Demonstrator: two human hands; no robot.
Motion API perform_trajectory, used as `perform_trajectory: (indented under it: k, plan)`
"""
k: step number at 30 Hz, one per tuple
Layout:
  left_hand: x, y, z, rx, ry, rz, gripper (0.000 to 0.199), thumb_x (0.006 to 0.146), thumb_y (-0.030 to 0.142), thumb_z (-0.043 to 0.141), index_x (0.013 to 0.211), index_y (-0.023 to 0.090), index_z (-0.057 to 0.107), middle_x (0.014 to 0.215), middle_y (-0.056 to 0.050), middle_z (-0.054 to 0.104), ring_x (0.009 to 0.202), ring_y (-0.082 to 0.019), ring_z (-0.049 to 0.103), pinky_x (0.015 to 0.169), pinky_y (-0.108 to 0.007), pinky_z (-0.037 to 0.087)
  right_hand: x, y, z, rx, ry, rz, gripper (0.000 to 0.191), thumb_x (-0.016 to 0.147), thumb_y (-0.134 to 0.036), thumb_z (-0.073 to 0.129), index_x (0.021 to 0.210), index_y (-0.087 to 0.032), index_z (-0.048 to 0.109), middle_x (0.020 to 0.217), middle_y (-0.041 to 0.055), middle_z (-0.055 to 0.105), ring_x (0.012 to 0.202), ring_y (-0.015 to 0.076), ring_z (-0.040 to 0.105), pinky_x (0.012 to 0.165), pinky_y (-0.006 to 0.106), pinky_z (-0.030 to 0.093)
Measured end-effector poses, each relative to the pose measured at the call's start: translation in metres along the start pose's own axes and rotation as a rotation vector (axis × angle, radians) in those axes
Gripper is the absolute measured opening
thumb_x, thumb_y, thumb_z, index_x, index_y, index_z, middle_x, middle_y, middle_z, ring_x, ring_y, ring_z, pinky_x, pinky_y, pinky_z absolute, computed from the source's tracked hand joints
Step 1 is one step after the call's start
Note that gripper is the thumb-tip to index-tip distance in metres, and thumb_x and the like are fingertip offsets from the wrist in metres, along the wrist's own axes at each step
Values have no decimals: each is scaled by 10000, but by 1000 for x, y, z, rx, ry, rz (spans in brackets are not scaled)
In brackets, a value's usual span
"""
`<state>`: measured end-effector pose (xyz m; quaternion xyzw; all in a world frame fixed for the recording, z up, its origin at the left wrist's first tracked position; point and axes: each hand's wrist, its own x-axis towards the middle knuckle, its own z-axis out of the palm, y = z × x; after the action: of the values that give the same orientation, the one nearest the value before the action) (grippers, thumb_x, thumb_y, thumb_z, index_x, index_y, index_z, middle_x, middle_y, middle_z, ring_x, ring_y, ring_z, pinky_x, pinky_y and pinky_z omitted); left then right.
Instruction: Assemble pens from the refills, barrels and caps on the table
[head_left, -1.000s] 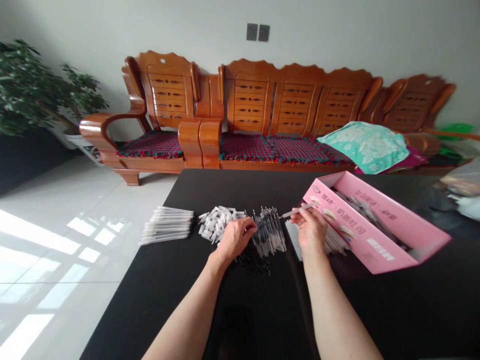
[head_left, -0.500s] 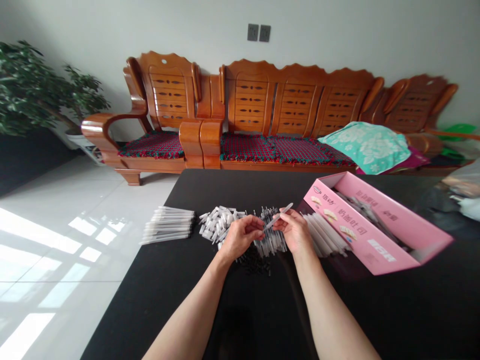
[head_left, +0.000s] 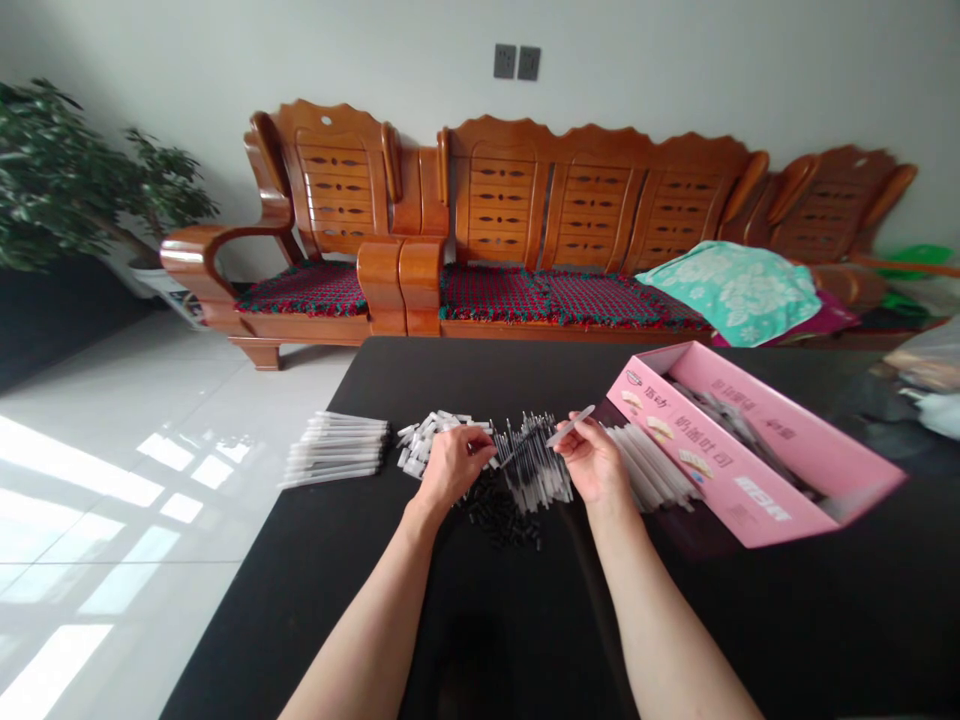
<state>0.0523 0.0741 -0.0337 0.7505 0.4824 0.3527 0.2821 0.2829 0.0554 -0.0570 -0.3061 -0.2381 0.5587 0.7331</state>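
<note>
**R hand (head_left: 592,462) pinching clear pen barrel (head_left: 568,427), tip up-right**

Barrel is held above the tabletop (head_left: 480,640), clear of the loose pen pile (head_left: 536,470). Long axis runs diagonally, lower-left to upper-right, pale end pointing twd the pink cardboard box (head_left: 720,445). R fingers (head_left: 579,432) are closed on it, approx mid-length, w/ the upper end free. A thin dark rod (head_left: 521,452), prob. a refill, seems to run on from the barrel's lower end twd L fingers (head_left: 476,445), but it's too fine to be sure.

L hand (head_left: 450,468) is curled just past the small white plastic parts (head_left: 433,445). L fingers look partly closed; can't tell if they're gripping anything.

Handling: barrel looks very light, stiff, thin-walled, likely smooth, so a bit slippery. Best hold is a firm pinch around the middle, easy on pressure, as thin plastic could crack. Any thin rod would flex if held only at its end.

Around the hands: bundled clear tubes (head_left: 334,450) lie far left, more tubes (head_left: 649,465) by the box, and small black parts (head_left: 495,510) in front of the pile.
</note>
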Motion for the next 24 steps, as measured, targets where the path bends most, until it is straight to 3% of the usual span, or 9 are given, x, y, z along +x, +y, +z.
perform_trajectory:
  k: [4,8,11,13,19,24]
  plan:
    - [-6,6,10,137,-122,32,83,724,248,746,712,187,692,686,-16,672,626,-166,587,607,-268,378,-2,2,2,-27,-33,3,133,730,-156,717,861,-143,731,721,62,773,545,160,715,512,236,615]
    - [-9,6,18,255,-130,55,86,707,195,747,730,188,664,735,-35,664,673,-188,593,600,-272,358,-2,2,3,-39,-22,6,124,725,-154,709,847,-144,727,706,63,770,531,157,709,502,237,612]
    - [-8,7,19,206,-106,43,73,727,175,712,695,185,647,733,-40,661,679,-190,596,626,-284,388,-2,1,3,-42,-18,9,129,717,-154,712,845,-143,726,704,66,769,525,158,706,499,241,613]
    - [-7,8,18,41,-76,-16,85,739,195,698,679,181,639,689,-34,653,649,-182,597,629,-290,417,-2,1,4,-43,-19,10,132,714,-154,714,845,-145,725,706,65,769,524,157,705,502,242,614]
    - [-2,12,18,-893,-85,-293,258,710,341,748,834,154,620,704,-37,668,660,-181,657,567,-267,517,-4,1,6,-52,-23,12,134,710,-163,723,842,-143,718,716,69,769,531,159,706,508,249,618]
    - [-4,9,20,-1078,-93,-327,301,711,343,767,900,144,645,760,-26,657,668,-146,654,564,-237,539,-3,4,4,-83,-62,18,167,709,-179,745,869,-150,709,739,69,772,541,163,711,520,256,622]
